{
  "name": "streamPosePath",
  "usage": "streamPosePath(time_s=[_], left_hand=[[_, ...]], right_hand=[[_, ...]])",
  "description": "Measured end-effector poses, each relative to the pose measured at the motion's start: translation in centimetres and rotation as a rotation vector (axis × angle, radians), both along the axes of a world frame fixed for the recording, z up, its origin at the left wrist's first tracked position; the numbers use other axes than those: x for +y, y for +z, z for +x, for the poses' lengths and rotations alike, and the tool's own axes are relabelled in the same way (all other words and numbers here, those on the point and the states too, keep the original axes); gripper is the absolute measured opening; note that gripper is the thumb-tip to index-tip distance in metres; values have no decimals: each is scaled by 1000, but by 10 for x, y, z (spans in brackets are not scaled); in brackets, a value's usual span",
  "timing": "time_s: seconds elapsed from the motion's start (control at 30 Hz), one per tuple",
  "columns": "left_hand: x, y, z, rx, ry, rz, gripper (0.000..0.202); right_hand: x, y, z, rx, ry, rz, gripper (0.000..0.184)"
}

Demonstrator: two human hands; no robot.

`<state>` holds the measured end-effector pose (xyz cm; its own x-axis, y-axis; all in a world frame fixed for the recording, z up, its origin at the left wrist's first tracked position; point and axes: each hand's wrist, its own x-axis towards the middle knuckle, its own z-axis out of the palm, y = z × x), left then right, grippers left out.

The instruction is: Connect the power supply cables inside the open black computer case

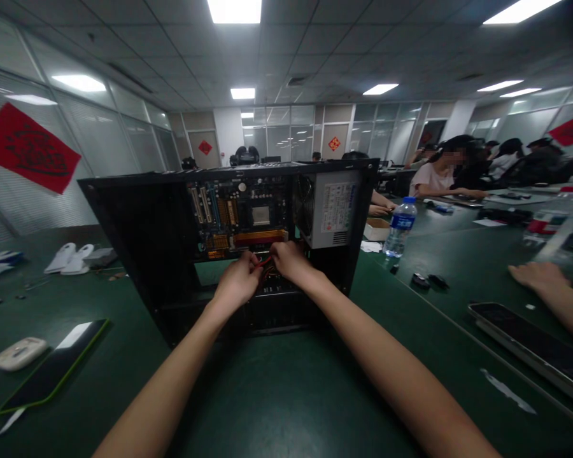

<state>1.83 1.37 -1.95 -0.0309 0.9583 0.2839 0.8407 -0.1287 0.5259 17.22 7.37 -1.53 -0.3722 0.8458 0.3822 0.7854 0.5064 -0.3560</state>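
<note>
An open black computer case [138, 222] stands on the green table in front of me. Inside it sits a motherboard [261, 216] with slots and a silver chip, and to its right a power supply [334, 210] with a white label. Below the motherboard, red and black cables [266, 261] run between my hands. My left hand [237, 280] is closed on them, fingertips pinched. From the right, my right hand [290, 259] also pinches the cables, close to the power supply's lower left corner. The cable ends are too small and partly hidden to make out.
Right of the case stand a water bottle [401, 226] and a small open box [376, 229]. A black flat device [530, 343] and another person's hand [539, 275] are further right. On the left lie a green-edged phone-like slab [60, 362] and a beige rounded object [20, 353].
</note>
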Motion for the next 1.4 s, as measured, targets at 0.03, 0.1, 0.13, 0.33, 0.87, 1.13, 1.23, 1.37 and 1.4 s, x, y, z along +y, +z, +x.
streamPosePath(time_s=[0.03,0.1,0.13,0.33,0.87,1.13,1.23,1.37,1.4], left_hand=[[0,0,0,15,6,8,9],[0,0,0,37,20,15,9],[0,0,0,45,25,11,9],[2,0,1,100,55,-39,10],[-6,5,10,260,36,-45,39],[-18,16,23,409,39,-108,44],[-18,16,24,424,46,-113,46],[-16,15,25,458,66,-104,46],[-16,15,25,464,69,-102,46]], right_hand=[[0,0,0,-14,-7,8,29],[0,0,0,-24,-19,24,29],[0,0,0,-23,-24,28,29],[0,1,0,-74,-80,24,23],[-1,5,-1,-188,-114,-53,28],[-7,12,1,-223,-131,-45,30],[-8,12,1,-232,-139,-32,31],[-9,11,0,-240,-139,-31,32],[-10,11,0,-242,-138,-30,32]])
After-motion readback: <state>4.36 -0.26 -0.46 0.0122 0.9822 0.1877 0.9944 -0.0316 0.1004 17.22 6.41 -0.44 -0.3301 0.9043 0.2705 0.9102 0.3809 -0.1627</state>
